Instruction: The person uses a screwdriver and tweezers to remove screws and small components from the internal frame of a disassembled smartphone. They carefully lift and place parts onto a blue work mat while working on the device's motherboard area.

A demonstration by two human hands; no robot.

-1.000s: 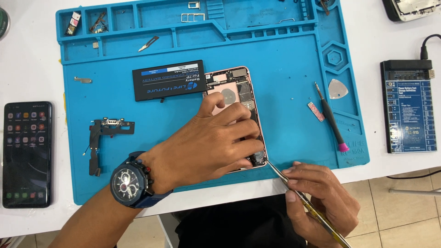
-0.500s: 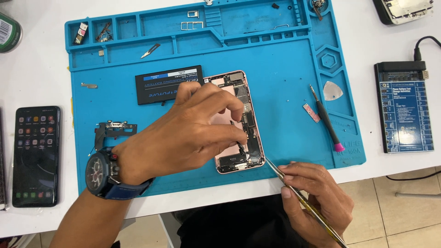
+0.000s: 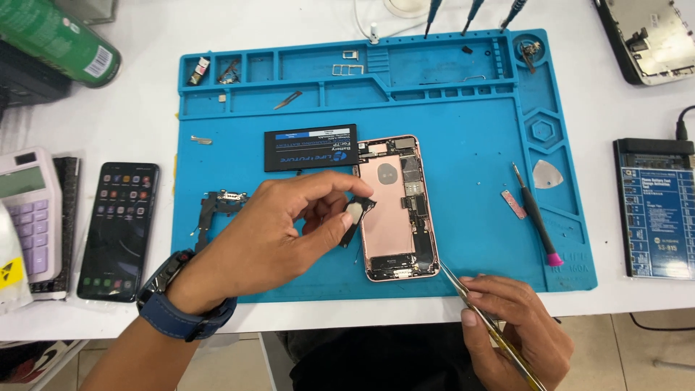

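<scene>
An opened rose-gold phone housing (image 3: 394,210) lies on the blue repair mat (image 3: 463,145), inner parts showing. My left hand (image 3: 279,232), with a watch on the wrist, pinches a small black component (image 3: 355,213) just left of the housing and slightly above the mat. My right hand (image 3: 507,326) rests at the table's near edge, holding metal tweezers (image 3: 481,315) whose tips point toward the housing's lower right corner. A black battery (image 3: 311,147) lies on the mat next to the housing's top left.
A black flex part (image 3: 213,206) sits on the mat's left. A pink-tipped screwdriver (image 3: 536,213), a white pick (image 3: 546,174) and small screws lie on the mat. A black phone (image 3: 119,228), calculator (image 3: 25,206), green can (image 3: 54,36) and charging board (image 3: 659,210) surround it.
My left hand has lifted off the housing's lower part and moved left, now holding the small black component. The camera view has shifted; my right hand stays put.
</scene>
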